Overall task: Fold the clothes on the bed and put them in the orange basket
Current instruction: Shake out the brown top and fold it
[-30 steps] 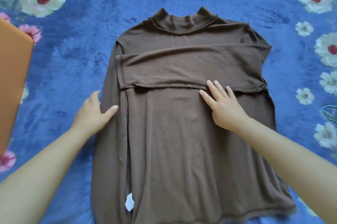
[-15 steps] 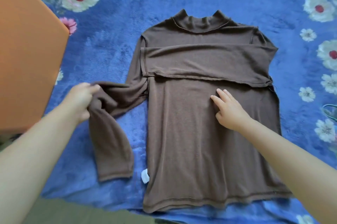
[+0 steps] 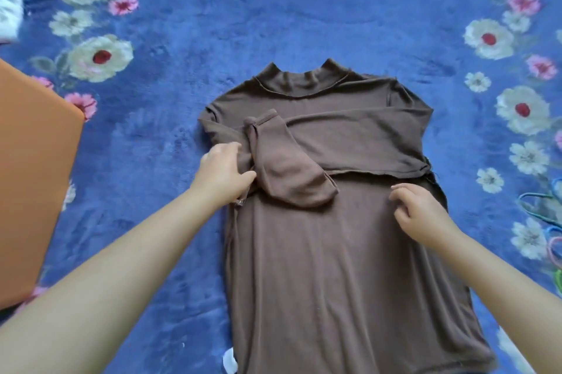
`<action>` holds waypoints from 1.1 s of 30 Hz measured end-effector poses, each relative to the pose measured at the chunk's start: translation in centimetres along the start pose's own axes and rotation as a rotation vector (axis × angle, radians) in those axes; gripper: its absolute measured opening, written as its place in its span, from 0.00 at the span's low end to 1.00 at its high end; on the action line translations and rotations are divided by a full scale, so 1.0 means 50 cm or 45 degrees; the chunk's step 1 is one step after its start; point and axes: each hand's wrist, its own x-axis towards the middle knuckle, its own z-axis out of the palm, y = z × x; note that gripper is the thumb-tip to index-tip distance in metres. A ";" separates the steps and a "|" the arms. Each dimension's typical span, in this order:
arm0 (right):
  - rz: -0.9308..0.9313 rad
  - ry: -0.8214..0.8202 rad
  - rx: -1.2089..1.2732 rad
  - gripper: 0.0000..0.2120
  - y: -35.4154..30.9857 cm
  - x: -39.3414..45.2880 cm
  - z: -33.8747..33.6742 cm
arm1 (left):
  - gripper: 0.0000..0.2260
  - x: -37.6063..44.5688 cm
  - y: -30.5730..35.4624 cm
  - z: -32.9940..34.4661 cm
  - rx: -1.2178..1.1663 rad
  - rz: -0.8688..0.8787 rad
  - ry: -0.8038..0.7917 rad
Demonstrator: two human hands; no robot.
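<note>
Item: brown mock-neck top (image 3: 334, 252), long-sleeved, lying flat on the bed's blue floral blanket (image 3: 304, 8), collar away from me.

Right sleeve (image 3: 365, 142): folded across the chest, lying flat.

Left sleeve (image 3: 286, 172): doubled over on itself at the chest, bunched, cuff pointing toward the middle.

My left hand (image 3: 223, 174): grip closed on the left sleeve at the top's left edge.

My right hand (image 3: 421, 215): fingers loosely curled, grasping nothing, over the cloth below the right sleeve.

Orange basket (image 3: 33, 179): at the left edge, well apart from the top.

Step in hand, as I judge it: sleeve folding. Next call: spread the left sleeve flat across the chest, then fold the body.
</note>
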 end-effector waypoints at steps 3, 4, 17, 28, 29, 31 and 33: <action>-0.030 0.013 0.025 0.06 -0.007 0.004 0.001 | 0.32 0.016 -0.060 0.016 -0.056 -0.259 -0.011; -0.039 0.032 0.032 0.03 -0.016 0.008 0.002 | 0.33 0.020 -0.064 0.025 -0.034 -0.238 0.000; 0.243 -0.200 0.601 0.12 -0.258 0.157 0.054 | 0.15 0.044 -0.067 0.078 0.177 0.019 0.034; 0.529 0.086 2.417 0.26 -0.053 0.152 -0.118 | 0.04 0.046 -0.125 0.057 0.497 0.009 -0.084; 0.680 0.120 2.363 0.28 -0.028 0.145 -0.116 | 0.03 0.045 -0.125 0.054 0.562 0.010 -0.126; 0.952 0.198 2.098 0.17 -0.007 0.135 -0.111 | 0.05 0.044 -0.121 0.045 0.708 0.033 -0.225; 1.030 0.266 1.667 0.15 -0.004 0.139 -0.105 | 0.04 0.046 -0.108 0.026 0.875 0.107 -0.359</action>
